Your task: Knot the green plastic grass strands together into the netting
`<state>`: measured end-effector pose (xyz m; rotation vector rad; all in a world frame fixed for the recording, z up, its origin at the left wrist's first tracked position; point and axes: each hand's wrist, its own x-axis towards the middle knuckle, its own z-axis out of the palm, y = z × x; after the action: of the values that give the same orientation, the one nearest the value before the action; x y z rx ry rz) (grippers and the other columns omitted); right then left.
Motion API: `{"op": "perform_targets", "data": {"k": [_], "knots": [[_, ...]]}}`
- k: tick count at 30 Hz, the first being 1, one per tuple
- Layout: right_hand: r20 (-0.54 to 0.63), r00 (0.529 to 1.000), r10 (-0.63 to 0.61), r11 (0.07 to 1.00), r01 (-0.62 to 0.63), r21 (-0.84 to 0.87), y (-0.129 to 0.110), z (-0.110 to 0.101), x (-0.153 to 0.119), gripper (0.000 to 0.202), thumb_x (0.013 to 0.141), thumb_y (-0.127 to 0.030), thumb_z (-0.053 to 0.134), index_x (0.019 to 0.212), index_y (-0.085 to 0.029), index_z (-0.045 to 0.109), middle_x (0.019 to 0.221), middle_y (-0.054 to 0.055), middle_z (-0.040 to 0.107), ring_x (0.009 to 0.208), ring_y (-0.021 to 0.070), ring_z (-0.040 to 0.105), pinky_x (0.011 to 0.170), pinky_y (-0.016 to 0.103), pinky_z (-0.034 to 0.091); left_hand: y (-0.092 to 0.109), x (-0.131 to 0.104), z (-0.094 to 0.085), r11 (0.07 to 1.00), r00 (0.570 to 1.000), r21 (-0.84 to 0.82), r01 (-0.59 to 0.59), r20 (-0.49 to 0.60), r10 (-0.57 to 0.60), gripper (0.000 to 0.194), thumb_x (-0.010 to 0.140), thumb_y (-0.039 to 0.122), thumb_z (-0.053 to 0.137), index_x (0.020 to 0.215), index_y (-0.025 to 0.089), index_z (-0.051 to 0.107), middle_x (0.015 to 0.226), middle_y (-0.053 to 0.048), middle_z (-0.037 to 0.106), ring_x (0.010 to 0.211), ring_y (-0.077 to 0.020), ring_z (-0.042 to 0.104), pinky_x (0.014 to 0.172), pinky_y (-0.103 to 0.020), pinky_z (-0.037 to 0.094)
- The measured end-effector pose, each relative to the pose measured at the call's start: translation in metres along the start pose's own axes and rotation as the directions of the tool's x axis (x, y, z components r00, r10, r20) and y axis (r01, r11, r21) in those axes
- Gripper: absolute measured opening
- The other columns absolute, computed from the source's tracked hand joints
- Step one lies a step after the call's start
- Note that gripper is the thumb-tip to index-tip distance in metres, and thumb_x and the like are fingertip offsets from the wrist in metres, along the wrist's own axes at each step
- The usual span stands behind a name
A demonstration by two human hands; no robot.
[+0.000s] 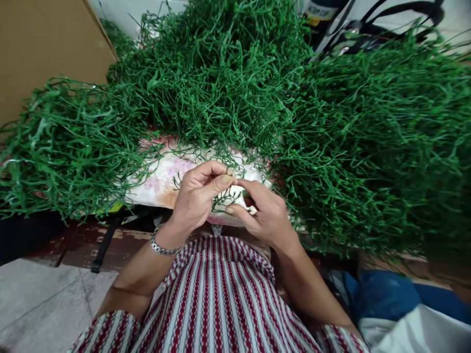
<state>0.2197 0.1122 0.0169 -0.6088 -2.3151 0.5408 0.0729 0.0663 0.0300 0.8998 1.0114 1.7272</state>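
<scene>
Indoor workplace, pale wall behind: a low counter with a chipped, dark-red wooden near edge (121,245) is partly spread with a white, flower-patterned cloth (150,189). Three tangled heaps of thin, forked, glossy green strands, apparently plastic, surround the bare patch of cloth: a left heap (47,147) at the near left corner, a middle heap (206,73) reaching toward the far edge, and a right heap (382,137) along the right side. A flat brown panel (44,59) stands at the far left corner.

The small, dark green, branching sprig (223,198) hangs below the left fingertips, above the cloth, midway along the near edge. The left hand (196,193) has its grip closed, thumb against forefinger, apparently on the sprig's stem. The right hand (267,211) has a half-open grip: forefinger tip meeting the left fingertips, thumb well apart; whether its curled fingers hold anything cannot be told.

The step in hand is judged to be fine fingertip work on the stem. The next move seems to call for a steady left pinch while the right forefinger and thumb come together at the same point.
</scene>
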Motion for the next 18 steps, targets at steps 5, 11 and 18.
{"op": "perform_targets", "data": {"k": [5, 11, 18], "knots": [[0.039, 0.998, -0.052, 0.993, 0.056, -0.106, 0.005, 0.026, -0.004, 0.016, 0.085, -0.027, 0.050, 0.086, -0.013, 0.060, 0.069, 0.003, 0.054, 0.064, 0.0128, 0.051, 0.057, 0.025, 0.040, -0.001, -0.006, -0.005, 0.975, 0.992, 0.188, -0.120, 0.066, 0.110, 0.004, 0.075, 0.019, 0.063, 0.072, 0.017, 0.062, 0.084, -0.003, 0.057, 0.087, -0.0143, 0.055, 0.080, -0.026, 0.043], [-0.032, 0.997, -0.072, 0.997, 0.071, -0.041, 0.002, 0.020, -0.007, 0.012, 0.082, -0.019, 0.051, 0.071, -0.015, 0.054, 0.062, 0.001, 0.052, 0.059, 0.0113, 0.047, 0.055, 0.024, 0.037, 0.006, -0.023, -0.021, 0.571, 0.916, 0.722, -0.392, 0.251, 0.312, 0.032, 0.076, 0.018, 0.059, 0.108, 0.019, 0.057, 0.102, -0.008, 0.059, 0.102, -0.0217, 0.051, 0.092, -0.039, 0.040], [-0.117, 0.988, -0.101, 0.991, 0.110, 0.079, 0.002, 0.023, -0.015, 0.010, 0.082, -0.019, 0.053, 0.090, -0.014, 0.052, 0.077, 0.005, 0.059, 0.070, 0.0128, 0.053, 0.060, 0.024, 0.042, -0.005, -0.032, -0.036, 0.485, 0.859, 0.709, -0.511, 0.400, 0.319, 0.013, 0.071, 0.007, 0.056, 0.075, 0.019, 0.059, 0.069, -0.002, 0.060, 0.074, -0.0179, 0.052, 0.074, -0.036, 0.043]]}}
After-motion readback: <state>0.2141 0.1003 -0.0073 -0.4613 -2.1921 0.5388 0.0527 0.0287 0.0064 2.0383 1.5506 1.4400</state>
